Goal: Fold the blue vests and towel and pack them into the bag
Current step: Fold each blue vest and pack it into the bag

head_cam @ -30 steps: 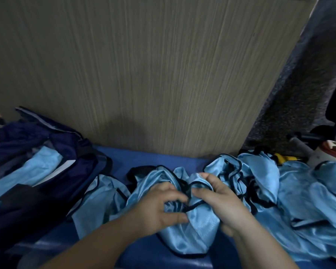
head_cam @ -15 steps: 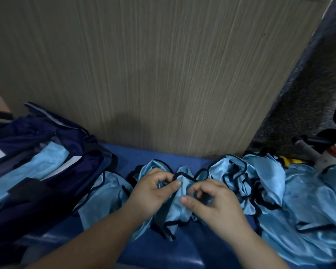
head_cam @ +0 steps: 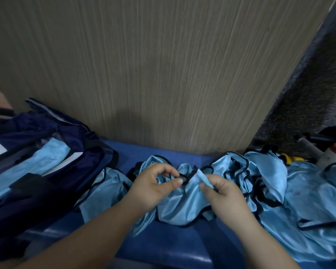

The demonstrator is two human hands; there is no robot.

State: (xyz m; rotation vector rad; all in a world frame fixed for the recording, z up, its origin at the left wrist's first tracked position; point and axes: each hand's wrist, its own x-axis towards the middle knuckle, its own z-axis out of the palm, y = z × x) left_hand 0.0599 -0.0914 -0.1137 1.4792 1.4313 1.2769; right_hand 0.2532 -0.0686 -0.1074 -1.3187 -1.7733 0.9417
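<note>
Blue vest [head_cam: 182, 206] lies bunched on the blue padded bench [head_cam: 163, 241] right before me, held in both my hands. My left hand [head_cam: 153, 189] pinches its black-trimmed edge between thumb and forefinger, the other fingers curled. My right hand [head_cam: 225, 193] pinches a narrow fold of the cloth just beside it, our thumbs nearly meeting. Another crumpled vest [head_cam: 109, 183] touches it on the left, and past that the dark blue bag [head_cam: 47, 181] gapes open with pale blue cloth [head_cam: 41, 162] inside. To my right a heap of vests [head_cam: 308, 195] crowds the bench. A wood-grain panel [head_cam: 163, 74] stands close behind; bare bench shows only in front.
</note>
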